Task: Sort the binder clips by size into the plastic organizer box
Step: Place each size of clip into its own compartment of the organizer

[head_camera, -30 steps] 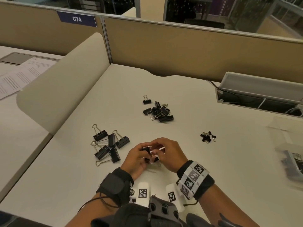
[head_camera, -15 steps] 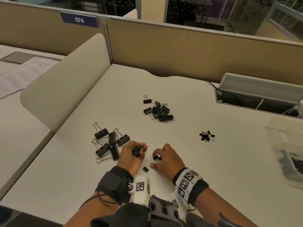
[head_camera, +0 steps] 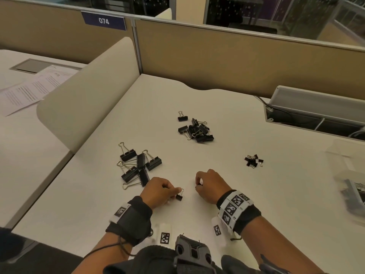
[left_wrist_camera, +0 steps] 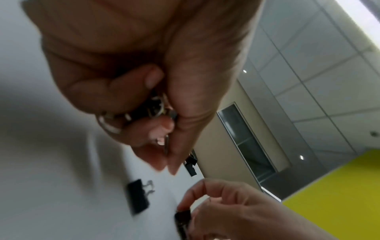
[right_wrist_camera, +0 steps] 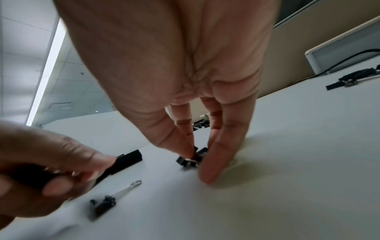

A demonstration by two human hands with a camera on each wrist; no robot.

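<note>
Black binder clips lie sorted on the white desk (head_camera: 227, 194): a large clips pile (head_camera: 138, 167), a medium clips pile (head_camera: 195, 129) and a small clips pile (head_camera: 253, 161). My left hand (head_camera: 173, 191) is curled round a bunch of clips (left_wrist_camera: 156, 105) in its palm. A loose small clip (head_camera: 179, 197) lies on the desk at its fingertips, also seen as the loose clip (right_wrist_camera: 102, 206). To the right, my right hand (head_camera: 198, 182) pinches small clips (right_wrist_camera: 191, 159) against the desk. The clear plastic organizer box (head_camera: 351, 190) sits at the far right edge.
A curved beige divider (head_camera: 85, 99) borders the desk on the left, with papers (head_camera: 33, 88) beyond it. Partition walls (head_camera: 237, 62) close the back. An open cable tray (head_camera: 316, 115) with wires sits at the back right.
My hands, joined over one clip a second ago, have separated. The left hand turned palm down beside the loose small clip. The right hand moved right and pinched small clips on the desk.
</note>
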